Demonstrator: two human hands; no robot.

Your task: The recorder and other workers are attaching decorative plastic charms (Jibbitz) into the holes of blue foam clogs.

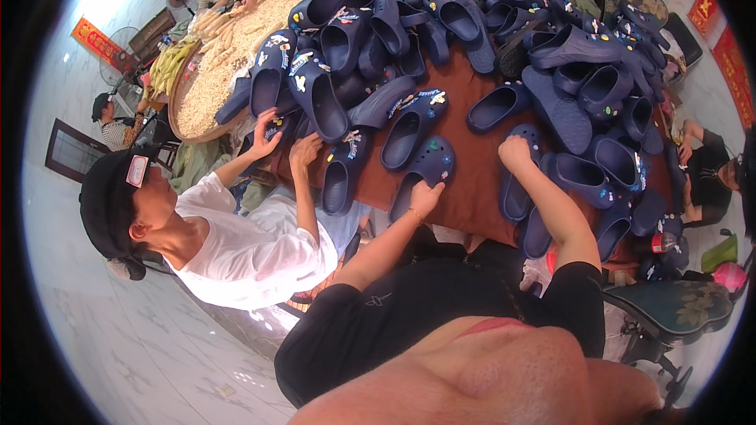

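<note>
My left hand (427, 198) is closed on the side of a navy clog (429, 164) with small green, red and blue charms on its toe. The clog's toe points away from me, over the table's near edge. Farther right, my right hand (516, 155) is curled into a fist over another navy clog (516, 203), gripping it near its upper part; the fingertips are hidden. Between my hands and a little farther off lies a plain navy clog (498, 106). Just beyond the left clog is one with white and yellow charms (411, 130).
A brown cloth (465, 165) covers the table, with heaps of navy clogs (583, 47) at the back and right. On my left, a person in a white shirt (248, 236) handles clogs. Farther off stands a large round tray (183, 122) of pale kernels. Another person (713, 177) sits at the right.
</note>
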